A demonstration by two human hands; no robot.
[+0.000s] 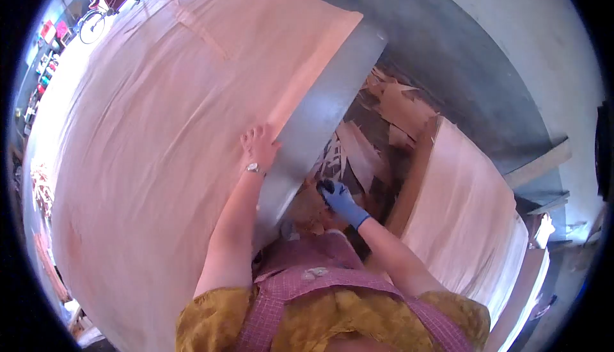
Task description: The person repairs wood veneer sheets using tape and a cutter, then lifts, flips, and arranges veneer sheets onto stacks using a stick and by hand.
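My bare left hand (259,144), with a watch (252,168) on its wrist, lies flat with fingers spread near the right edge of a large, thin wood veneer sheet (173,109). The sheet covers most of a table whose smooth grey top (326,99) shows as a strip beside the sheet's edge. My right hand (340,201) wears a blue glove with black on the fingers. It is closed, just off the table's edge and above the scraps. Whatever it may hold is hidden by the fingers and glove.
Torn veneer scraps (358,153) litter the floor between the table and a stack of veneer sheets (460,205) on the right. A grey wall (448,51) stands behind, with wooden pieces (538,163) near it. A bicycle (96,22) is at the far left.
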